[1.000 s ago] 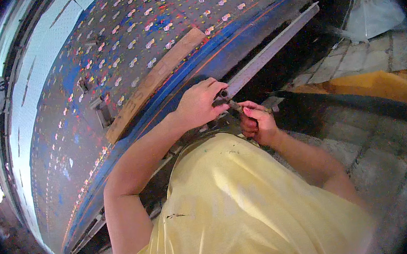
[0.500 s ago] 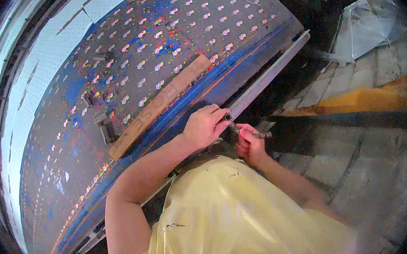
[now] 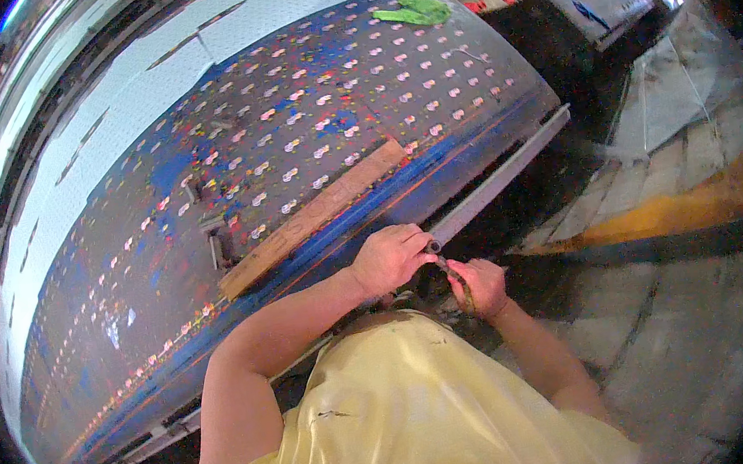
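Brown wooden strip (image 3: 312,218) — blue table (image 3: 152,280)

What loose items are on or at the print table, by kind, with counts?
Wooden plank: 1
Green cloth: 1
Small dark metal brackets: 2, as far as I can tell
Short dark tube with a rod, held between left hand and right hand: 1
Total: 5
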